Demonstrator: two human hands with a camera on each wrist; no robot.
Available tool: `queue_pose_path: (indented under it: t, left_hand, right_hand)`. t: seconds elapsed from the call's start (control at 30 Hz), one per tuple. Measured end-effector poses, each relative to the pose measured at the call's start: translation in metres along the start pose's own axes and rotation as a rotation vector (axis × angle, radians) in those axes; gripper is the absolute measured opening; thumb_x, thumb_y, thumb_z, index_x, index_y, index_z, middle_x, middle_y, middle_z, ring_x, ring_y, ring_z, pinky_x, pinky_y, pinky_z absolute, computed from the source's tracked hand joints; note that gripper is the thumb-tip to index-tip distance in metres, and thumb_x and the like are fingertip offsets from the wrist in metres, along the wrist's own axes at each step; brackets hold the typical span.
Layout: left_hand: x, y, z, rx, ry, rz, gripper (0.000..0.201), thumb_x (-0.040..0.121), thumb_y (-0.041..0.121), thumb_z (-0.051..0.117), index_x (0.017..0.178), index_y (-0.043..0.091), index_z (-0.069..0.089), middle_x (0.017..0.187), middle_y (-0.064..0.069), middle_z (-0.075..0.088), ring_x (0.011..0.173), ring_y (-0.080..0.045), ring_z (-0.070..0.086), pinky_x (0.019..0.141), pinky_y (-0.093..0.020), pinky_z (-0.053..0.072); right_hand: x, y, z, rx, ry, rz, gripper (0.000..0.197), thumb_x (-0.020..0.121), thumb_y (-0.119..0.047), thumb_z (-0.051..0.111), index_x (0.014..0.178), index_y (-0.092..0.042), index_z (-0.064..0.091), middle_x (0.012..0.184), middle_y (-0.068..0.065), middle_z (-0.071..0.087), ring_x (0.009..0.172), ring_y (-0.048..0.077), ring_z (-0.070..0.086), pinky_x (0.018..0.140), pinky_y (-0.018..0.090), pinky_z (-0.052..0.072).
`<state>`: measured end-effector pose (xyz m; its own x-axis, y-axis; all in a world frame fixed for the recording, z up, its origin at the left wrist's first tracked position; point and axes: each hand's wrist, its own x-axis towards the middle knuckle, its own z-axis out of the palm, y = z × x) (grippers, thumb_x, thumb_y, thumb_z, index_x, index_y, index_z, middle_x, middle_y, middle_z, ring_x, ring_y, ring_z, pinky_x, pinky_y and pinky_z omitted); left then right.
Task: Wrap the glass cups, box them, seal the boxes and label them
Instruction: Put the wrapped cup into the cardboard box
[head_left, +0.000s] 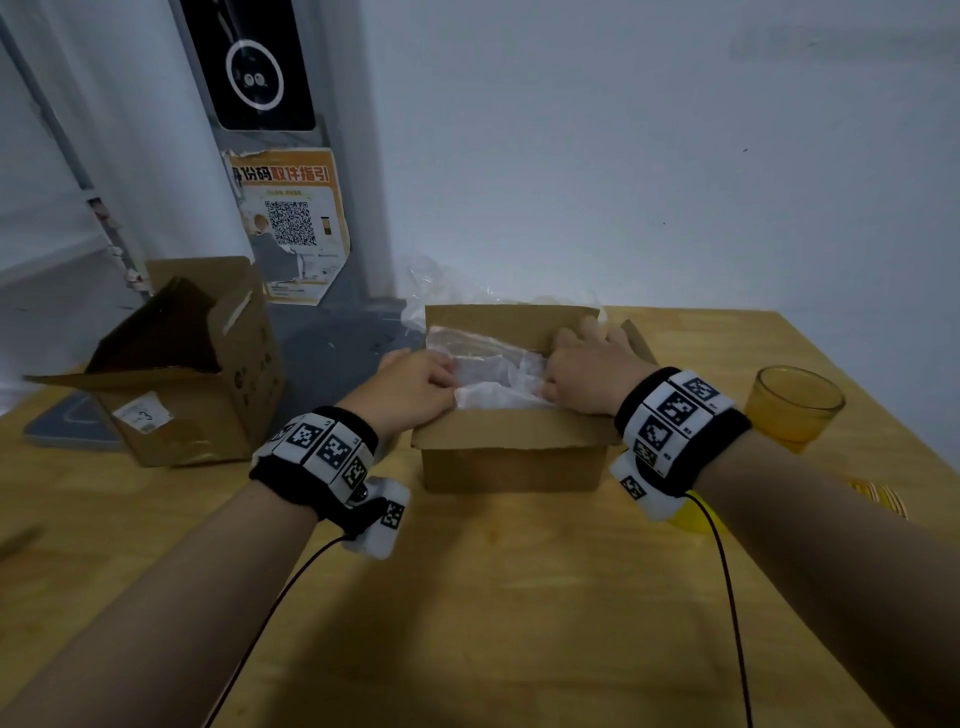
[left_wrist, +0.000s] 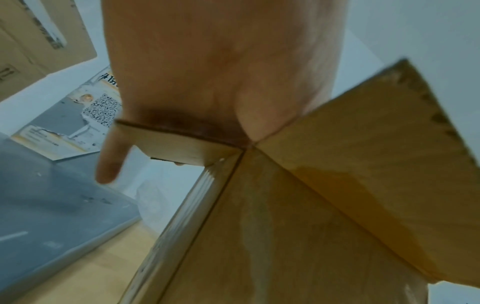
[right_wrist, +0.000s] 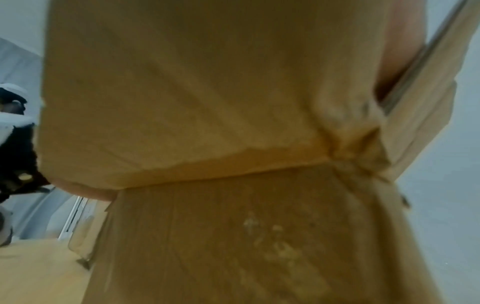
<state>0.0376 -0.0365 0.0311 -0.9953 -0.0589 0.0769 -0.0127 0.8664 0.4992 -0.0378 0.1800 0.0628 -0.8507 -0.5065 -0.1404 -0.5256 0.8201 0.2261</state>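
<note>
On the wooden worktop (head_left: 493, 597) a small open cardboard box (head_left: 514, 462) stands just beyond both wrists, its near flap folded outward. The left hand (head_left: 410, 387) lies on the box's left edge with its fingers reaching in onto the clear plastic wrap (head_left: 493, 374) that fills the box; the left wrist view shows one finger straight outside the side flap, the rest hidden. The right hand (head_left: 584, 369) rests on the wrap at the right side, fingers stretched toward the upright far flap. Right of the box stands an amber glass cup (head_left: 792, 408), unwrapped. Farther left sits a taller open carton (head_left: 192, 374).
</note>
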Motion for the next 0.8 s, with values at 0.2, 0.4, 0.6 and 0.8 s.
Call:
queue_pose_path:
  t: [0.2,0.4,0.6,0.8]
  left_hand:
    - [-0.001,0.011,-0.011,0.076,0.022,0.015,0.014,0.089,0.022,0.073,0.1,0.024,0.082,0.126,0.007,0.063,0.121,-0.011,0.052,0.109,-0.027,0.037]
    - [0.008,0.014,-0.013,0.172,-0.15,-0.073,0.007,0.089,0.028,0.066,0.094,0.032,0.063,0.11,0.007,0.065,0.118,-0.018,0.051,0.094,-0.031,0.045]
    - [0.015,0.011,-0.009,0.145,-0.151,-0.073,0.012,0.089,0.029,0.071,0.084,0.038,0.064,0.101,0.01,0.064,0.115,-0.018,0.058,0.097,-0.034,0.05]
    - [-0.003,0.003,-0.02,-0.092,0.126,0.008,0.021,0.089,0.022,0.075,0.104,0.037,0.072,0.13,0.014,0.066,0.112,-0.005,0.061,0.101,-0.033,0.049]
  right_hand:
    - [0.003,-0.005,-0.005,0.162,0.014,-0.09,0.026,0.1,-0.009,0.057,0.074,-0.008,0.056,0.076,0.005,0.058,0.067,0.021,0.057,0.058,0.027,0.045]
    - [-0.009,0.007,-0.001,0.317,-0.036,-0.213,0.023,0.098,-0.008,0.047,0.093,-0.004,0.069,0.09,0.01,0.07,0.082,0.03,0.065,0.07,0.037,0.053]
    - [-0.013,0.012,0.006,0.504,0.009,-0.26,0.061,0.108,-0.04,0.046,0.054,-0.012,0.04,0.056,0.004,0.038,0.049,0.019,0.035,0.058,0.036,0.034]
    - [-0.032,0.006,-0.007,0.464,0.107,-0.235,0.037,0.107,-0.035,0.049,0.087,-0.018,0.074,0.072,-0.001,0.064,0.064,0.019,0.059,0.063,0.032,0.044]
